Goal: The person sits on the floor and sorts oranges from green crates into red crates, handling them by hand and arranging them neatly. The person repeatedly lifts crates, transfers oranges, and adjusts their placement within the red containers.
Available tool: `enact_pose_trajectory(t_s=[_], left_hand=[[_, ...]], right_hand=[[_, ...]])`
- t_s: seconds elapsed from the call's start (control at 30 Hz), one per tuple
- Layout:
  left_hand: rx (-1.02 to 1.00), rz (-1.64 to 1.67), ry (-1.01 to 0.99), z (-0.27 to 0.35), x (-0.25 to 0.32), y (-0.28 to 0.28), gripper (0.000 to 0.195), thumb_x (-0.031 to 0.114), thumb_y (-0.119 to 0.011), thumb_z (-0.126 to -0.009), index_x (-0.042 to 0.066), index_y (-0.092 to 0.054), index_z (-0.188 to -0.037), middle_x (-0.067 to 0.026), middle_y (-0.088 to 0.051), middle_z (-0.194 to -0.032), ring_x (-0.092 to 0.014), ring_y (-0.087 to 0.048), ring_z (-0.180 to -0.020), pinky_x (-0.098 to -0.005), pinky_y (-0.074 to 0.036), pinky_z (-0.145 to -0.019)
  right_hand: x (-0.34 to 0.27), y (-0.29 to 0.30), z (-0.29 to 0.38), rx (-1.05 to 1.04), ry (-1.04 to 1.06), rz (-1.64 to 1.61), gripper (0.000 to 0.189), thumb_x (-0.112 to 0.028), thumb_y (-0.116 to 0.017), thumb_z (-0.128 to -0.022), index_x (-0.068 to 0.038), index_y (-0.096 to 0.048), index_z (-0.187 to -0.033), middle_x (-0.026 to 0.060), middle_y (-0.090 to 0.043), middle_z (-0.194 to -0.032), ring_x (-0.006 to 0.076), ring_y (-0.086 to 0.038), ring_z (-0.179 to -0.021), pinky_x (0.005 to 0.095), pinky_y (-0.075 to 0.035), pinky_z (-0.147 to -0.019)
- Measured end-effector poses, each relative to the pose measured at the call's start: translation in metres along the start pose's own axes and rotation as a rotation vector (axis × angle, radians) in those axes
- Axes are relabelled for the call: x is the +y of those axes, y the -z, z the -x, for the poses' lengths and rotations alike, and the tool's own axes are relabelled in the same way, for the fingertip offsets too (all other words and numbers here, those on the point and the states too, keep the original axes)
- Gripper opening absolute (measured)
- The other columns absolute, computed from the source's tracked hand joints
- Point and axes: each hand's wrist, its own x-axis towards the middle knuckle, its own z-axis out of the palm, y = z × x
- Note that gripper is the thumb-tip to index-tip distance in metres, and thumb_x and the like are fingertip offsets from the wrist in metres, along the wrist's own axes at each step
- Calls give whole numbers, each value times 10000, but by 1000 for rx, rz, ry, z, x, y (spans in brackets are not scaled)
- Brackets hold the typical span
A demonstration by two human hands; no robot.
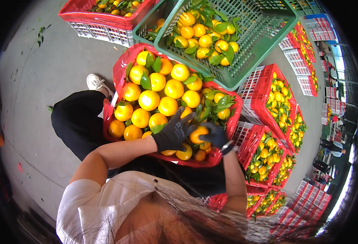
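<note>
A crate lined with red plastic film (121, 68) stands before me, filled with mandarin oranges (148, 100), some with green leaves. My left hand (173, 131), in a dark glove, lies spread over the fruit, its fingers pointing up and right. Just to its right, my right hand (215, 134), gloved too and blurred, grips a single orange (199, 134) between thumb and fingers. Leafy oranges (224, 113) fill the crate's right side. Beyond, a green plastic crate (252, 61) holds a heap of smaller-looking leafy oranges (205, 41); its near edge overhangs the red-lined crate.
Red-lined crates of leafy oranges (258, 103) are stacked close on my right. Another red-lined crate (101, 23) stands at the upper left, beside a second green crate (142, 29). More crates and several people are far right. My knee (75, 119) borders the crate's left side.
</note>
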Motion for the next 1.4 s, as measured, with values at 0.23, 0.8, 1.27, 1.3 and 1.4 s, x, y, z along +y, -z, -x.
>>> enact_pose_trajectory(t_s=[0.23, 0.8, 1.27, 1.3, 1.4], left_hand=[[-114, -114, -48, 3, -6, 7, 754, 669, -604, -720, 244, -508, -1336, -70, -532, -1281, -338, -178, -1415, -668, -75, -1093], [-31, 31, -42, -4, -7, -14, 735, 596, -653, -695, 176, -549, -1290, -123, -501, -1334, -380, -169, -1422, -708, -38, -1074], [72, 233, 68, 3, -7, -19, 799, 536, -696, -602, 193, -536, -1305, -163, -313, -1461, -423, -123, -1419, -653, -70, -1107], [103, 251, 72, -10, -4, -20, 799, 540, -691, -605, 196, -534, -1308, -162, -312, -1462, -422, -121, -1420, -653, -65, -1107], [114, 252, 97, -16, -5, -20, 798, 552, -676, -614, 205, -525, -1317, -158, -308, -1467, -419, -114, -1423, -653, -52, -1108]], right_hand=[[-71, 19, -55, -234, 158, 692, 365, -290, -726, -797, -81, -634, -1081, 166, -667, -1025, 335, -635, -982, 377, -507, -820], [-96, 107, -98, 414, 328, 149, 513, -264, -788, -766, -53, -580, -1185, 62, -664, -968, 178, -647, -780, 307, -527, -652], [-8, 17, -47, -90, 149, 711, 440, -186, -685, -811, -53, -574, -1216, 108, -664, -1064, 256, -657, -902, 373, -533, -787], [-8, 28, -43, -80, 109, 765, 440, -180, -678, -816, -48, -570, -1222, 106, -662, -1068, 253, -656, -901, 369, -534, -786], [3, 31, -52, -114, 60, 834, 441, -163, -660, -829, -33, -557, -1238, 98, -656, -1078, 244, -654, -896, 358, -537, -783]])
